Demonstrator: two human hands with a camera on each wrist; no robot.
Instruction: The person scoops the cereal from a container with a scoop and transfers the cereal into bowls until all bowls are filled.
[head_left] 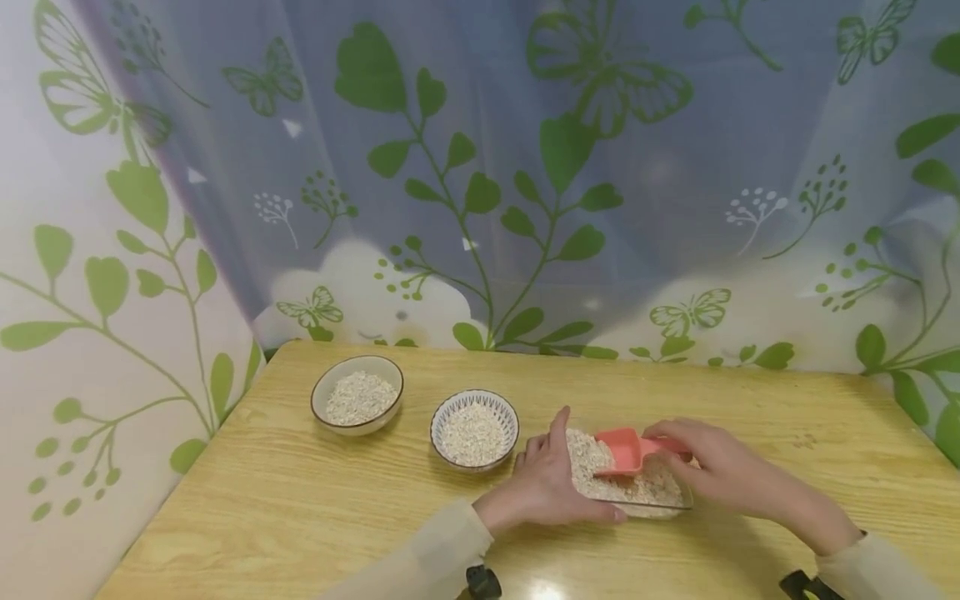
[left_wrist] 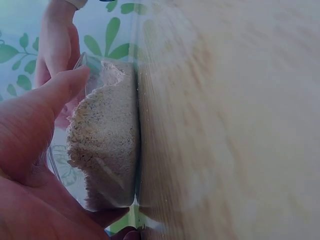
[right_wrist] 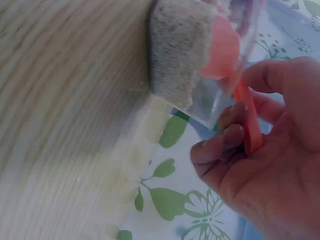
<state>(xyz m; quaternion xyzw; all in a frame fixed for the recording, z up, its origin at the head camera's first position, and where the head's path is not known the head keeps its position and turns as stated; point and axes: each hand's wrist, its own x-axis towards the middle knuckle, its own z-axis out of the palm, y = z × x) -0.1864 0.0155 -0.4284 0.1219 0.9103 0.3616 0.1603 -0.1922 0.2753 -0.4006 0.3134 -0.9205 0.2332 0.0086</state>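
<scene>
A clear container [head_left: 652, 507] full of oat flakes stands on the table, its see-through wall also showing in the left wrist view. My left hand [head_left: 549, 485] grips its left end, the thumb along the near side and the fingers round the end wall. My right hand [head_left: 723, 467] holds the handle of a red scoop [head_left: 628, 450], with fingers and thumb curled round it in the right wrist view. The scoop's bowl [right_wrist: 222, 50] sits down among the oats [right_wrist: 180, 45]; how much it carries is hard to tell.
Left of the container stands a small patterned bowl [head_left: 474, 395] with oats. Farther left and back is a wider beige bowl [head_left: 327, 417], also with oats. The wooden table [head_left: 315, 500] ends at a curtain [head_left: 660, 208] printed with leaves and butterflies.
</scene>
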